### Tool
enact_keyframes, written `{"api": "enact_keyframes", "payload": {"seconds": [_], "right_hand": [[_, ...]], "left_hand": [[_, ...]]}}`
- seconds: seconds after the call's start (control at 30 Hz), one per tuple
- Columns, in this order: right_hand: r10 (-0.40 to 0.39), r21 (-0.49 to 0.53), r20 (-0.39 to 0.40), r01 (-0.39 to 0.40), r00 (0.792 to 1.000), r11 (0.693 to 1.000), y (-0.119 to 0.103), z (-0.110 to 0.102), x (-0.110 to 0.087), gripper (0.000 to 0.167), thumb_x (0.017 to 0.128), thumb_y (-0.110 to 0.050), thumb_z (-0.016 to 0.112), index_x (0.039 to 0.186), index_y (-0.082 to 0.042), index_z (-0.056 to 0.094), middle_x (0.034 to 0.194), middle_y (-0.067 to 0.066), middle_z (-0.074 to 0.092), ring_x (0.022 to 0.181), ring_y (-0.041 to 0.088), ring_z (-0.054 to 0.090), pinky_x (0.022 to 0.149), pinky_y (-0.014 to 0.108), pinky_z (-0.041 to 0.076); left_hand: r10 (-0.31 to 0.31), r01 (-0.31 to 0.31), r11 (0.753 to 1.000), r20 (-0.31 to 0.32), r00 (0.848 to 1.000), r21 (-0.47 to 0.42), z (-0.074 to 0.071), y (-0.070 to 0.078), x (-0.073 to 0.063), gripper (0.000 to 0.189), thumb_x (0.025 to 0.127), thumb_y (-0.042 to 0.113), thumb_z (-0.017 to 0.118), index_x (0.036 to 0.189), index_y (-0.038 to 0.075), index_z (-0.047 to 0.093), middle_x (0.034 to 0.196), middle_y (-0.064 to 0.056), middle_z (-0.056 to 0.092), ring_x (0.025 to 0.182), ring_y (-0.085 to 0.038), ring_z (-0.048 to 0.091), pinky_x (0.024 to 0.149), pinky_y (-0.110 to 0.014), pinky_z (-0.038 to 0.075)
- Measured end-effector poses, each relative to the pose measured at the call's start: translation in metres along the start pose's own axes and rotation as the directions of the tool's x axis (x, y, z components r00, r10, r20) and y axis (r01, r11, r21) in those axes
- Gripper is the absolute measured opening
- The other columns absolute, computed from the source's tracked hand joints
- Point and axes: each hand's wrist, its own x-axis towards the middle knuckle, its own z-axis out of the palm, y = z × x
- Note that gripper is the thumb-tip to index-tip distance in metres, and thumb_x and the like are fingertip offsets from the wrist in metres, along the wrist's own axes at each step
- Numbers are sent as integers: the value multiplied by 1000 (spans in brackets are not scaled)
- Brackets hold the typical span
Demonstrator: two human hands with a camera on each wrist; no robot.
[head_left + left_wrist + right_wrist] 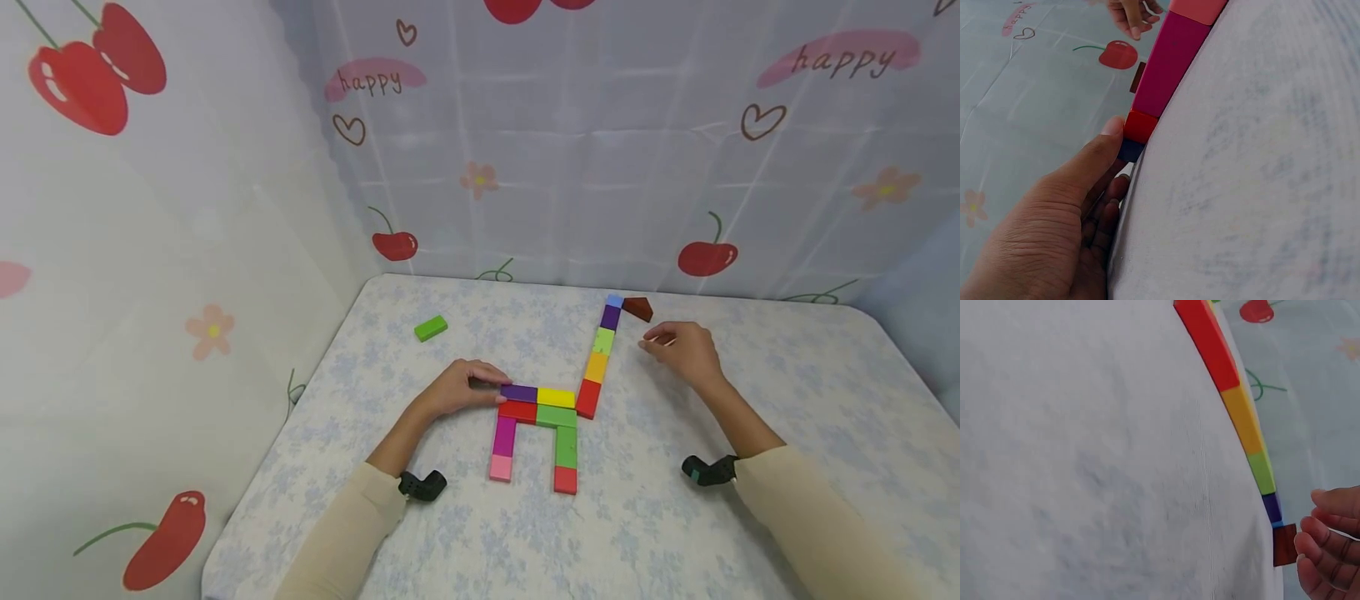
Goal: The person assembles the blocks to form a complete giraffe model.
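Observation:
Flat coloured blocks lie joined on the table in an animal-like figure with two legs and a long slanting neck. My left hand (459, 387) pinches the left end of the purple block (519, 393) in the upper body row, thumb at the corner by the red block (517, 412). To its right lies a yellow block (557, 397), above a green one (556, 416). My right hand (686, 354) hovers beside the neck, fingers loosely bent, holding nothing. Nearest it is the brown tapered block (638, 308), which meets the small light blue block (615, 301) atop the neck.
A loose light green block (431, 328) lies at the back left. The table (645, 533) wears a pale floral cloth. A curtain (585, 167) with cherries stands behind its back edge. Small black devices (423, 486) sit at both wrists.

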Motion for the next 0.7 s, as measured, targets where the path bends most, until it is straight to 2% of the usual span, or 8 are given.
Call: {"api": "enact_keyframes", "payload": {"seconds": [0.3,0.5,0.7], "right_hand": [[-63,110,63,56,996,992,-33,15,-35,20,92,-15,77,104,0,75,88,14,72,69,25,65,56,27,53],[-46,133,118,30,992,991,-41,22,-46,19,91,-16,78,104,-1,76,89,12,72,68,23,64,57,29,54],[-25,159,187,-5,982,987,-44,30,-58,18,91,-17,78,102,-3,76,87,9,71,67,21,61,58,28,54]], "left_hand": [[3,-3,1000,4,1000,6,-2,1,1,33,86,20,83,119,19,78,118,10,72,115,-8,63,102,-31,49],[1,-1,1000,6,1000,29,-2,3,0,34,87,21,83,121,18,78,120,6,72,117,-12,62,103,-34,48],[-9,9,999,18,1000,31,0,1,0,35,87,20,83,122,18,77,121,7,72,118,-11,61,104,-33,48]]}}
